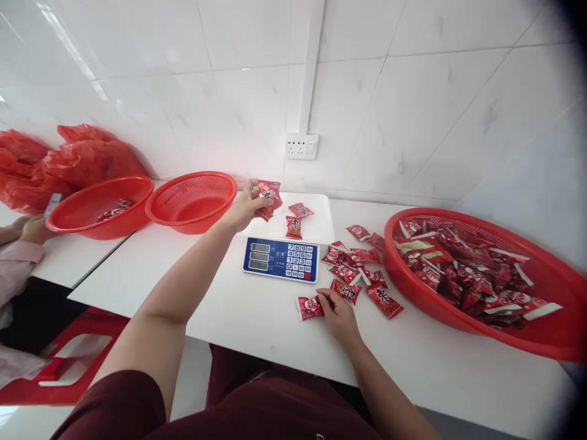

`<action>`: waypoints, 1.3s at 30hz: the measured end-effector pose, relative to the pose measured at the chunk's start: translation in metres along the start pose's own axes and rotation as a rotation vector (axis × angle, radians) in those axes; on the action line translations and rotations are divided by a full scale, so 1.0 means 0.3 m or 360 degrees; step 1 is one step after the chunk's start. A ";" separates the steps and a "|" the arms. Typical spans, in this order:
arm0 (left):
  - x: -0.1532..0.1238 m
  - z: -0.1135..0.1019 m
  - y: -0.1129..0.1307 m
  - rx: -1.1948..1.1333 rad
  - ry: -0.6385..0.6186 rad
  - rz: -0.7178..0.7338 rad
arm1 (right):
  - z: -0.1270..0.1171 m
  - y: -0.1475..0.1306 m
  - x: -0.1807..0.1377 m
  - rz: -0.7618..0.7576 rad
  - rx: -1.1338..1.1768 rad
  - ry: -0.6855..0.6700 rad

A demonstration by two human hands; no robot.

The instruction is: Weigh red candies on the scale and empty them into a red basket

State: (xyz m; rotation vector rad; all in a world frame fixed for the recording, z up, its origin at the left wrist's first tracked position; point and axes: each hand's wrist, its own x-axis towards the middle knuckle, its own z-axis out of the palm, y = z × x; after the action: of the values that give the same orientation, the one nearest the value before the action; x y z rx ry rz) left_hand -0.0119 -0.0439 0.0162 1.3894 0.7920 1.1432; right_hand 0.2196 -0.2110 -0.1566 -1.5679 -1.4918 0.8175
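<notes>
- Scale pan (321, 211): below the left hand (246, 205), its fingers clamped on red packets (268, 194);
- Right hand (340, 316): nearer the table packet (310, 307); fingertips touching it; whether clamped, cannot tell;
- Table packet: left of those fingertips; long axis crosswise.

The wide red basin (557, 330) runs past the right edge, a co-worker (18, 272) past the left, the displays (259, 257) on the scale (321, 212) look illegible, and packets (269, 192) hide part of the left hand (247, 203)
</notes>
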 end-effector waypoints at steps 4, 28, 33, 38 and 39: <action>-0.193 0.041 -0.086 -0.0818 -0.0136 -0.0283 | -0.006 0.012 -0.001 -0.0036 -0.0008 0.0105; -0.593 0.106 -0.476 -0.1542 -0.0085 -0.0893 | 0.061 -0.429 0.554 -0.0398 -0.0871 0.0008; -0.597 0.105 -0.469 -0.1576 -0.0031 -0.0828 | 0.028 -0.447 0.432 -0.0860 -0.0575 0.0116; -0.586 0.107 -0.450 -0.1588 -0.0004 -0.0734 | -0.004 -0.390 0.197 -0.0558 -0.0221 -0.0791; -0.580 0.110 -0.444 -0.1573 -0.0014 -0.0724 | -0.006 -0.375 0.166 -0.0478 -0.0146 -0.0864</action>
State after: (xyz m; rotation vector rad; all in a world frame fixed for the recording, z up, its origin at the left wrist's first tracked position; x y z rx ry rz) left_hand -0.0153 -0.1955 -0.1456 0.3611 0.3874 0.9439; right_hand 0.1726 -0.1641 -0.0529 -1.1870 -2.1163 1.0577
